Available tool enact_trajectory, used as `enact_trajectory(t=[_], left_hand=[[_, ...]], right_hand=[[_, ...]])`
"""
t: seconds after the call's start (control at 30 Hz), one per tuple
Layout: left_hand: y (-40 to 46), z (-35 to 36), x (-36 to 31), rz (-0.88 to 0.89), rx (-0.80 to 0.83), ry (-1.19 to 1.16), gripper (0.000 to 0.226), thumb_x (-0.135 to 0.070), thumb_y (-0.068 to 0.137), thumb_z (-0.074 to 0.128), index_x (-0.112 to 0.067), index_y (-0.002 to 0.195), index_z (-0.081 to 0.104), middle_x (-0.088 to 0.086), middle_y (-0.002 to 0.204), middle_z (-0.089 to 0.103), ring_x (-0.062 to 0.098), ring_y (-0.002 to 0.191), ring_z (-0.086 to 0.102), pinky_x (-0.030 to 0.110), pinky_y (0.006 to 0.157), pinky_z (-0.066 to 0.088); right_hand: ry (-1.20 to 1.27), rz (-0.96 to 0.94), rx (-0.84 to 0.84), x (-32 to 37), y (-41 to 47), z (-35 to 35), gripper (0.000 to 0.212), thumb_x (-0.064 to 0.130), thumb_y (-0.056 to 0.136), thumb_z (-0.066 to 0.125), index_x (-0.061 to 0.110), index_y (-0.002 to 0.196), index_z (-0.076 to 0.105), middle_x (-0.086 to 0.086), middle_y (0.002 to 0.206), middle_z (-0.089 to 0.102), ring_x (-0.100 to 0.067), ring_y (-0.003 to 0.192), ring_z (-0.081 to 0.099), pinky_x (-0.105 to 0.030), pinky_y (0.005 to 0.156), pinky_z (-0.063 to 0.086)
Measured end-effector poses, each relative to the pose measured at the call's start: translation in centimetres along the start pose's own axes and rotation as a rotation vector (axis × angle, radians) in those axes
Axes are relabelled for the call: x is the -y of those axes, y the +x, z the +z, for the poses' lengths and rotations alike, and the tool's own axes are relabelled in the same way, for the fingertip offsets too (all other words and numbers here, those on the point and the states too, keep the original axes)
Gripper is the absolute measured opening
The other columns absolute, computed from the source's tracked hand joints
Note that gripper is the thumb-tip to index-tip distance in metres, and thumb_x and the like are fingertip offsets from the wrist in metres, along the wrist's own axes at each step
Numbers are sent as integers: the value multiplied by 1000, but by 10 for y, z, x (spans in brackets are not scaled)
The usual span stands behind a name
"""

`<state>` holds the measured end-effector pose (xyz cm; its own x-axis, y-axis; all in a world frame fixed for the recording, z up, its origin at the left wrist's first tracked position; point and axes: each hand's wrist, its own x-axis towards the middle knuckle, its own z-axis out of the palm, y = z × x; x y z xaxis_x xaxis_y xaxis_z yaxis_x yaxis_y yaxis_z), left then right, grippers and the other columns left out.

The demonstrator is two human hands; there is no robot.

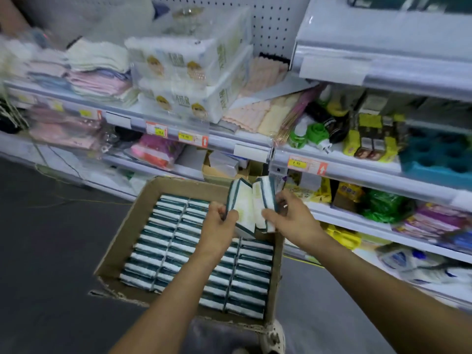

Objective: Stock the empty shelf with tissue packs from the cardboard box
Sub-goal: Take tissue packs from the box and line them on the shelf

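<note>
An open cardboard box (120,246) sits on the floor, filled with rows of teal-and-white tissue packs (178,251). Above its far right corner, my left hand (219,221) grips one tissue pack (240,200) and my right hand (288,213) grips a second pack (263,195). The two packs are held upright, side by side and touching. A larger stack of wrapped tissue bundles (189,72) stands on the upper shelf.
Shelves run along the back and right, crowded with folded towels (97,72), cloths (255,113), green items (316,134), a teal tray (439,154) and price tags (194,137). Dark floor (51,251) lies left of the box. A shoe (274,335) shows by the box's near right corner.
</note>
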<state>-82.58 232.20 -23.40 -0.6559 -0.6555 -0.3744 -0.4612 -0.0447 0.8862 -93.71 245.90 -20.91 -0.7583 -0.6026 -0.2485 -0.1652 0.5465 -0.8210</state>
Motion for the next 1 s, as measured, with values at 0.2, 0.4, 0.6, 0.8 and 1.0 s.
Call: enact_trajectory(t=[0.2,0.4,0.6,0.8,1.0], left_hand=[[-31,-5,-58,55,87,-177,11,-9,99,49,-9,103,39,3,86,42,21,77,56,37,67,60],[-55,-3,-102,114,179,-131,3,-13,100,48,-11,100,46,8,90,50,18,61,65,45,65,61],[-66,14,-169,282,240,-42,23,-11,100,42,-24,114,56,7,84,57,15,51,62,36,49,56],[-81,55,-241,443,276,-49,44,-7,100,36,-30,101,73,16,92,64,26,66,65,38,55,58],[-98,124,-309,581,182,-128,26,-13,99,49,-22,95,73,5,87,62,15,62,59,31,46,52]], right_hand=[[188,-76,-113,27,-14,-31,14,23,95,59,17,83,55,-5,83,55,-22,78,54,-27,69,43],[348,24,-107,55,-32,-79,63,24,84,75,18,136,41,-4,123,52,-17,96,60,-25,68,54],[424,-9,-98,78,-48,-152,78,17,74,82,31,139,40,-7,121,57,-27,103,63,-48,86,55],[651,-83,-126,86,-67,-246,36,8,80,74,9,111,55,-14,92,68,-22,61,64,-27,42,44],[797,-150,-233,60,-77,-342,18,11,88,62,9,104,54,-4,74,65,-16,58,61,-25,42,44]])
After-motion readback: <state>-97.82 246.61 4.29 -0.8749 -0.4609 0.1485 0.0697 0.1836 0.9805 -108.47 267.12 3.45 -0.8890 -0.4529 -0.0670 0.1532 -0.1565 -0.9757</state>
